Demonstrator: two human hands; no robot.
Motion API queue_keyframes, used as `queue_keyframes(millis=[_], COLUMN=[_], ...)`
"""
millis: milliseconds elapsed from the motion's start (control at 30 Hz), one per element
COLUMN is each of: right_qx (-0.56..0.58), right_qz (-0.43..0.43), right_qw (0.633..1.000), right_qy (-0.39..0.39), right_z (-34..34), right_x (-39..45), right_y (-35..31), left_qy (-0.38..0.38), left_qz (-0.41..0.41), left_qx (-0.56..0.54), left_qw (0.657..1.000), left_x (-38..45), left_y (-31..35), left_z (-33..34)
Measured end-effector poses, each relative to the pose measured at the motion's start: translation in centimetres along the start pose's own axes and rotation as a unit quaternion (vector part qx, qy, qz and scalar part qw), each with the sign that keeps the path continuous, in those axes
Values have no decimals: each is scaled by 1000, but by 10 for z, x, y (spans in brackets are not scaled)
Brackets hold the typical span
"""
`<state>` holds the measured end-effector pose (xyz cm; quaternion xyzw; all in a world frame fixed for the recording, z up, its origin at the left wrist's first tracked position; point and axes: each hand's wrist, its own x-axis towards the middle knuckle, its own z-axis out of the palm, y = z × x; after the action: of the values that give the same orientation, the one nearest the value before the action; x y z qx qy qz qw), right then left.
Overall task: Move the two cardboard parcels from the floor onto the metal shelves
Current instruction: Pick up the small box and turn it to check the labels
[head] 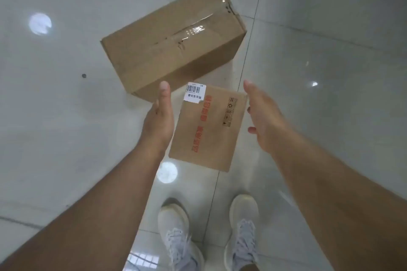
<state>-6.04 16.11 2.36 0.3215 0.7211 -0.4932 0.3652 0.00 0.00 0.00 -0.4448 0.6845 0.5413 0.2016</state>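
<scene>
Two cardboard parcels lie on the glossy tiled floor. The large parcel [174, 39], sealed with clear tape, lies further away and is turned at an angle. The small flat parcel [208, 130] has red print and a white barcode label at its far left corner, and it lies just in front of the large one. My left hand [159, 116] is at the small parcel's left edge, fingers straight and pointing away from me. My right hand [263, 116] is at its right edge, fingers apart. Whether either palm touches the cardboard I cannot tell. The metal shelves are out of view.
My two pale sneakers [178, 233] stand on the tiles just behind the small parcel. Round light reflections show on the floor [66, 116]. Tile seams run across the floor around the parcels.
</scene>
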Motion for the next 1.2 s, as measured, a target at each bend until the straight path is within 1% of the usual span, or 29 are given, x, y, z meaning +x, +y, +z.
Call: queue_keyframes(millis=[100, 133, 233, 300, 400, 467, 600, 667, 733, 800, 867, 933, 967, 1033, 1200], right_qx=[-56, -71, -94, -80, -55, -31, 62, 76, 56, 28, -2, -24, -31, -47, -51], right_qz=[-1, 6, 18, 28, 20, 9, -60, -76, -61, -45, -24, -20, -23, -25, 31], right_qw=[998, 997, 995, 996, 998, 999, 990, 985, 989, 994, 997, 998, 998, 997, 996], right_qy=[-2, 3, 17, 20, 14, 42, 113, 135, 126, 98, 69, 50, 49, 52, 59], right_z=[10, 14, 20, 21, 21, 15, -10, -19, -22, -21, -20, -20, -21, -20, -17], right_x=[32, 42, 67, 74, 68, 58, 45, 40, 34, 28, 24, 23, 24, 25, 30], right_y=[18, 23, 40, 46, 49, 46, 43, 45, 53, 61, 64, 66, 66, 69, 75], left_qy=[-24, -33, -44, -67, -65, -53, -36, -5, 3, -18, -55, -85, -87, -70, -28], left_qz=[-10, -19, -7, -18, -15, -8, -4, 13, 14, -9, -37, -41, -44, -49, -52], left_qx=[52, 59, 63, 62, 30, 13, -46, -58, -39, -25, -28, -22, -16, -22, 0], left_qw=[998, 998, 997, 996, 997, 998, 998, 998, 999, 999, 997, 995, 995, 996, 998], left_x=[24, 29, 47, 56, 59, 41, 13, 5, -2, -7, -11, -12, -13, -13, -11], left_y=[-12, -12, -19, -26, -32, -21, -13, -15, -23, -30, -34, -35, -36, -37, -41], left_z=[17, 22, 35, 39, 42, 41, 31, 29, 29, 34, 38, 43, 45, 47, 48])
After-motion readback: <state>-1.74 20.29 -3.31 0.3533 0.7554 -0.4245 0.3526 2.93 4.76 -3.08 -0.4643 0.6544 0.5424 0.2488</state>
